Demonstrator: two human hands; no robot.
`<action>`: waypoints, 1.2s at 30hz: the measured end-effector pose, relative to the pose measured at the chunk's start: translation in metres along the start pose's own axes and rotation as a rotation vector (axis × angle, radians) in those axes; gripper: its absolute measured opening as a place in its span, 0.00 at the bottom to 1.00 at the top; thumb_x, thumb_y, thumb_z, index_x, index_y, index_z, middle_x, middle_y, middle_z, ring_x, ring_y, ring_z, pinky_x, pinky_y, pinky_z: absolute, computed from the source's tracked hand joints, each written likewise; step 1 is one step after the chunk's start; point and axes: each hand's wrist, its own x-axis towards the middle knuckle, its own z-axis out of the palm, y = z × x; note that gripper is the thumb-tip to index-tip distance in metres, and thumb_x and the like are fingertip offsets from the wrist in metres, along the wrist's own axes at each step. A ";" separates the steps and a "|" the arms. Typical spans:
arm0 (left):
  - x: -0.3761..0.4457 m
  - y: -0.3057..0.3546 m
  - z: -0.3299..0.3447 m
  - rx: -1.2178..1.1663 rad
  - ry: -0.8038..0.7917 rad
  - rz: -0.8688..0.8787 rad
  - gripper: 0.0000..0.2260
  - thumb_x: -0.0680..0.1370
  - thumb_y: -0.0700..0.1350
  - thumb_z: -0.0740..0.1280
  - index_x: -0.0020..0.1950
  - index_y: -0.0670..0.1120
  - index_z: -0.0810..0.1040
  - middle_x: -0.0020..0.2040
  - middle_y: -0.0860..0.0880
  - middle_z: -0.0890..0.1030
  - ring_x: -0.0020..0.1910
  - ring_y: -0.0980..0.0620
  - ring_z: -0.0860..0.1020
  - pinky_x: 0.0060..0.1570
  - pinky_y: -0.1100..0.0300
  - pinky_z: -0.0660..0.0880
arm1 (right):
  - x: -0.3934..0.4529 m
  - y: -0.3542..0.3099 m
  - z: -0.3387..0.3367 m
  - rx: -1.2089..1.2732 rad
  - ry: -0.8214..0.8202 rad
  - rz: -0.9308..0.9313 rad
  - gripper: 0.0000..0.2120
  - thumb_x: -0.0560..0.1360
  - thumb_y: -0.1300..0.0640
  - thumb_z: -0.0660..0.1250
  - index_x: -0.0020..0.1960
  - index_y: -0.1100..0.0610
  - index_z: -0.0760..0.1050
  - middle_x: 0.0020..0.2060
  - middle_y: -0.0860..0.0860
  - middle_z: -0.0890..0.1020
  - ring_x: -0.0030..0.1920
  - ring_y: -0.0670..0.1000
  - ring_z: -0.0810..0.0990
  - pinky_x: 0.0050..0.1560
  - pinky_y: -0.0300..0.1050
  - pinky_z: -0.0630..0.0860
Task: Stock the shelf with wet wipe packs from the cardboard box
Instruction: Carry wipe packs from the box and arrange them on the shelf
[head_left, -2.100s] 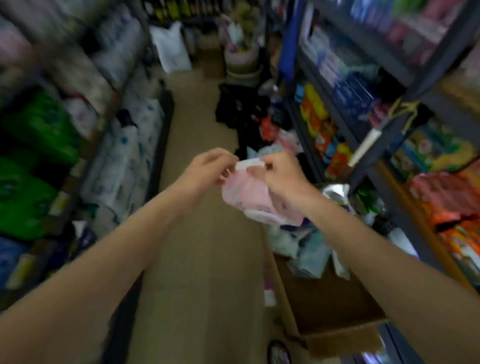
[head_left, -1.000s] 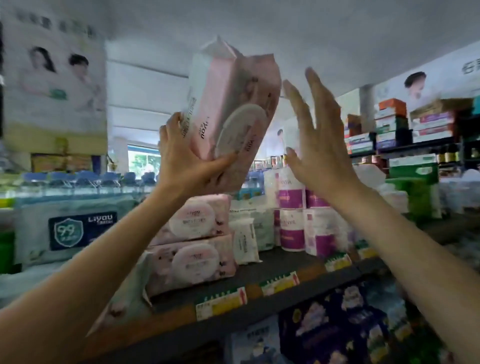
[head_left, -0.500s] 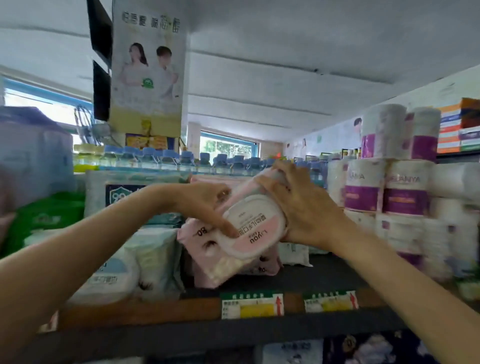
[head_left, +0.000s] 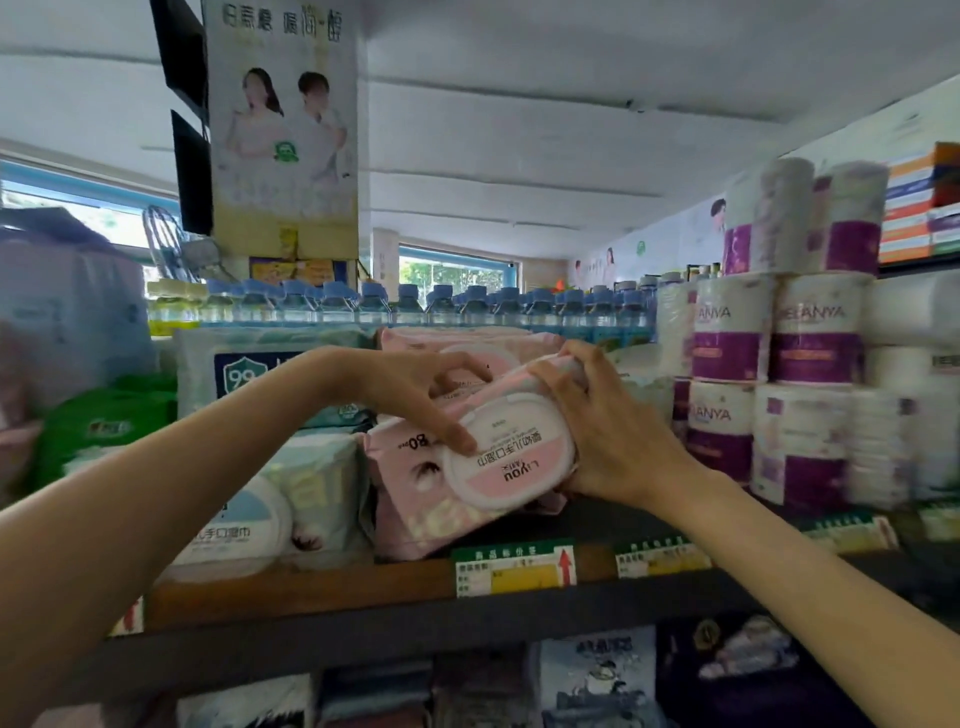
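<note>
Both hands on pink pack (head_left: 498, 447), tilted, upside down, near shelf (head_left: 332, 597) front edge, lower end resting on pink pack below (head_left: 415, 525). Left hand (head_left: 415, 395) fingers curled over pack's top-left, thumb pressing lid. Right hand (head_left: 608, 431) fingers closed round pack's right end. White-blue packs (head_left: 291, 499) just left; tissue rolls (head_left: 769, 395) right; bottles (head_left: 415, 306) along shelf's back edge.

The wet wipe pack (head_left: 467, 462) is showing pink with a white-and-pink lid; paper rolls (head_left: 810, 338) are wearing purple bands.
</note>
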 end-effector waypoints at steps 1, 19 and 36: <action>0.000 0.000 -0.001 -0.015 -0.004 0.009 0.35 0.68 0.54 0.74 0.69 0.60 0.59 0.60 0.53 0.72 0.58 0.52 0.74 0.56 0.59 0.73 | 0.001 -0.001 -0.001 -0.018 0.006 -0.007 0.43 0.59 0.40 0.71 0.66 0.45 0.50 0.64 0.51 0.53 0.63 0.62 0.69 0.39 0.52 0.79; -0.010 0.014 0.031 -0.341 0.196 0.188 0.28 0.69 0.47 0.74 0.63 0.53 0.64 0.52 0.58 0.73 0.48 0.62 0.75 0.45 0.71 0.75 | 0.078 0.024 -0.076 -0.529 -0.015 -0.708 0.34 0.66 0.61 0.66 0.68 0.45 0.60 0.68 0.53 0.62 0.53 0.56 0.74 0.49 0.56 0.78; -0.043 -0.013 0.021 0.233 0.412 -0.097 0.48 0.62 0.68 0.70 0.73 0.46 0.55 0.58 0.51 0.79 0.58 0.48 0.76 0.64 0.51 0.67 | 0.089 -0.028 -0.038 0.661 -0.519 0.067 0.16 0.78 0.47 0.57 0.65 0.46 0.68 0.46 0.41 0.77 0.47 0.41 0.77 0.49 0.40 0.74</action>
